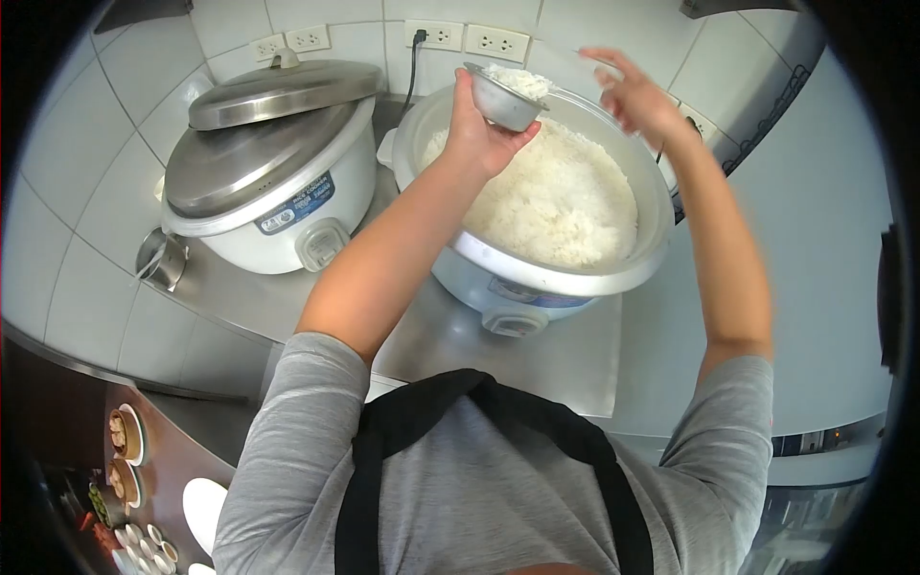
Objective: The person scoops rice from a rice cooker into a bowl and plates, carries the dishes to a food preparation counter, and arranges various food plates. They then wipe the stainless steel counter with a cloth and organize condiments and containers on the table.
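Observation:
My left hand [482, 134] grips a small metal bowl [503, 103] heaped with white rice [520, 80], tilted slightly above the back left of an open rice cooker [604, 281]. A large mass of cooked rice [556, 201] fills the cooker below. Over the cooker's back right rim, my right hand [632, 96] is raised with its fingers apart and somewhat blurred by motion; nothing shows in it.
A second rice cooker [268, 216] with metal lids [287, 91] stands at the left, beside a metal cup [163, 261]. Wall sockets [496, 43] are behind. Steamer baskets [123, 479] and small white cups [144, 548] sit on a lower-left surface.

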